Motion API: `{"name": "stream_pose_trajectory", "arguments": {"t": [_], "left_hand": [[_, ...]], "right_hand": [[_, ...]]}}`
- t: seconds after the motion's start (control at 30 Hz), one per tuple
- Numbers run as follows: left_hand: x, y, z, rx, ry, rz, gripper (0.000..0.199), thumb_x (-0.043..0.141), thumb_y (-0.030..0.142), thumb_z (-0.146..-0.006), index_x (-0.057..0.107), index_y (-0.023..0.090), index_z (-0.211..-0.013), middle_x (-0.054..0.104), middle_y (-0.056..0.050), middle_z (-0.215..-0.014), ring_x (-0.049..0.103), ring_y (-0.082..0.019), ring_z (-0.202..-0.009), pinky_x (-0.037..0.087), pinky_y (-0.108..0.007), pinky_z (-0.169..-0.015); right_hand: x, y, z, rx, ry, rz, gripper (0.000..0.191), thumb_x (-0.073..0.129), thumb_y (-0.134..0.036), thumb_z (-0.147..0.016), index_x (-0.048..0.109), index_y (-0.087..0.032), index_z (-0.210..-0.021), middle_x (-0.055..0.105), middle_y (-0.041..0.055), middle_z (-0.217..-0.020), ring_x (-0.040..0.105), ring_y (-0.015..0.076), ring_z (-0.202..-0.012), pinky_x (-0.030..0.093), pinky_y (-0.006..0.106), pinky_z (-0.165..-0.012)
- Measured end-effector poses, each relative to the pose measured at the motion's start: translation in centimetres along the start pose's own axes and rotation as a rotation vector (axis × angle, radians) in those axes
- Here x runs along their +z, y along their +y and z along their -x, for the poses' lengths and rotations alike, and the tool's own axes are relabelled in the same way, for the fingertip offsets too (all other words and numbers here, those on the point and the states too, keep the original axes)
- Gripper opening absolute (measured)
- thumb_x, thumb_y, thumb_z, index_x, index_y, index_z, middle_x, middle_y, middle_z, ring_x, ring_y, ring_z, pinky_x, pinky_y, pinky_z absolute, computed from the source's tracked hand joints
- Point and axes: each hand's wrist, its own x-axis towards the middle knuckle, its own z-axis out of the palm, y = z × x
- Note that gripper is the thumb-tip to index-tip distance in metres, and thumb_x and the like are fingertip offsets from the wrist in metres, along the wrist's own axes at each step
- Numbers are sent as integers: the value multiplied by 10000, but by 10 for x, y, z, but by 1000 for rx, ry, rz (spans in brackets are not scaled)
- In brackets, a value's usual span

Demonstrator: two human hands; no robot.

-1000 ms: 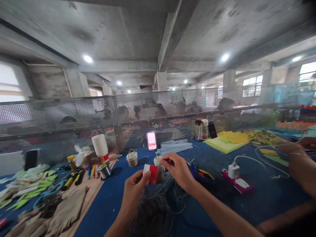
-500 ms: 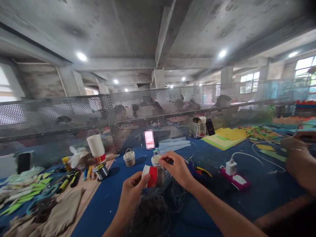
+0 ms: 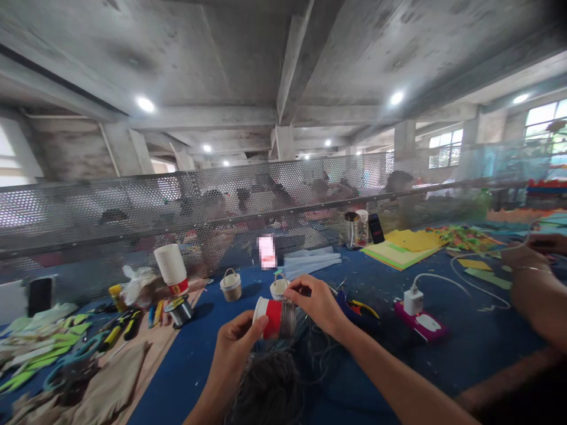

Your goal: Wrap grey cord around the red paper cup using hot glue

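My left hand grips a paper cup that lies tilted on its side, thumb on its white and red part. Grey yarn is wound round the cup's right end. At that end, my right hand pinches a strand of the yarn, mostly hidden by the fingers. Below both hands sits a dark grey heap of yarn, with loose strands trailing to the right. Just behind the cup stands a small white bucket with a handle, and a second small bucket is left of it.
Stacked paper cups and a wire spool are at left, near scissors and cutters. Pliers lie right of my hand, before a magenta power strip. A co-worker's arm reaches in at right. A mesh partition closes the back.
The cup and both hands have shifted very slightly, and the cup's wound end is tipped a little differently. Both hands keep their hold.
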Motion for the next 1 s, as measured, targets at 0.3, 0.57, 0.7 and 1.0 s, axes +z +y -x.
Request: {"name": "stream_pose_trajectory", "arguments": {"t": [0.3,0.57,0.7,1.0], "left_hand": [[-4,-3,-2,29,-26,5,345,788,470,-660,794,149,-787,683,-48,-665,559,-181,-613,443,-249,-565],[-6,-4,-3,83,-64,2,303,790,438,-671,797,151,-768,678,-40,-652,562,-194,-660,449,-252,-618],[-6,-1,-1,92,-66,-19,313,787,447,-671,790,145,-752,666,-31,-639,547,-184,-640,436,-245,-600],[-5,2,4,81,-98,-7,276,771,411,-711,787,149,-797,654,-10,-628,533,-152,-608,416,-214,-555]], "right_hand": [[-2,1,0,34,-38,-61,137,681,-297,-809,731,-169,-818,685,-1,-740,586,137,-669,437,233,-645],[-4,3,-2,55,-84,-116,174,677,-325,-808,735,-161,-822,697,11,-739,608,152,-675,454,247,-653],[-4,5,-2,66,-111,-143,182,679,-328,-803,732,-155,-820,700,16,-745,611,157,-687,447,249,-657],[-4,10,-4,117,-190,-250,182,691,-320,-786,737,-145,-811,692,15,-756,593,149,-692,437,252,-680]]}}
